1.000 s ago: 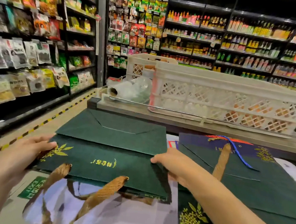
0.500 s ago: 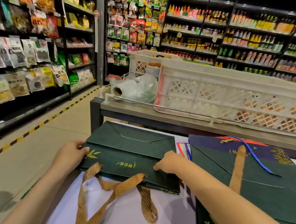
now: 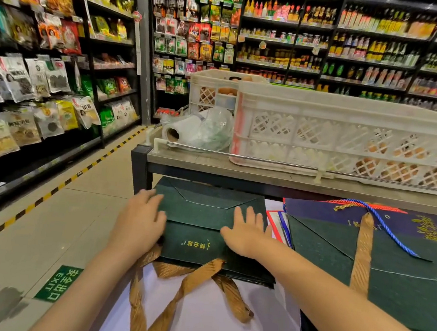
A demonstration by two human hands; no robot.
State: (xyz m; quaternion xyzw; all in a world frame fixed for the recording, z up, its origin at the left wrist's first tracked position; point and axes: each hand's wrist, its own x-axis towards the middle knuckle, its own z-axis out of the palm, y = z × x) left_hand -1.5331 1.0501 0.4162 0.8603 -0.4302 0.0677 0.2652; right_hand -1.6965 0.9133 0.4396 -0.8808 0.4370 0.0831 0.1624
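bag [image 3: 207, 212] pushed forward on surface [image 3: 208, 326] | left hand [image 3: 140, 219], right hand [image 3: 248, 233]: grip released, palms pressing flat | placement likely nearly done

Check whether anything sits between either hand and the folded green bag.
Nothing visible. The left hand rests on the left edge of the green bag, and the right hand lies flat on top of it.

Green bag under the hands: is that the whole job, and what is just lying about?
In the job: green bag, its brown handles, left hand and right hand resting on it.
Lying about: second green bag, blue bag, white crate, roll of plastic bags.
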